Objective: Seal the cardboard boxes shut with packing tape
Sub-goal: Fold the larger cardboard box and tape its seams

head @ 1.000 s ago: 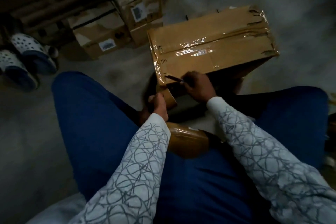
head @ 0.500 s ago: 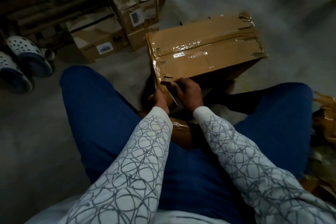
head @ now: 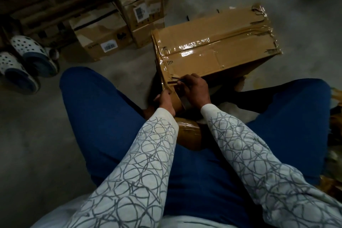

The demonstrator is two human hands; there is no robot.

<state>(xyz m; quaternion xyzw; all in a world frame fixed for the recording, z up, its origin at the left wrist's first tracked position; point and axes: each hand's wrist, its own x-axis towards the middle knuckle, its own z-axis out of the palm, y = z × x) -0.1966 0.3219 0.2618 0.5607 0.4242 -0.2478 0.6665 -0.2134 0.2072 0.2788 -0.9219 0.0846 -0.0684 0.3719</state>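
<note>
One big brown cardboard box (head: 218, 50) sits on the grey floor (head: 46, 135), between the person's knees in blue trousers (head: 103, 109). Shiny clear packing tape (head: 194, 42) runs along the top of the box. At the near corner of the box, the left hand (head: 164, 99) pinches a strip of tape. Just beside it, the right hand (head: 194, 90) is closed around a thin dark tool (head: 182, 80) that touches the box edge. Nearer than the box, a brown roll of tape (head: 188, 133) rests on the lap. Beyond the box, smaller cardboard boxes with labels (head: 118, 29) stand. Far to the left of the box are white spotted shoes (head: 27, 61).
</note>
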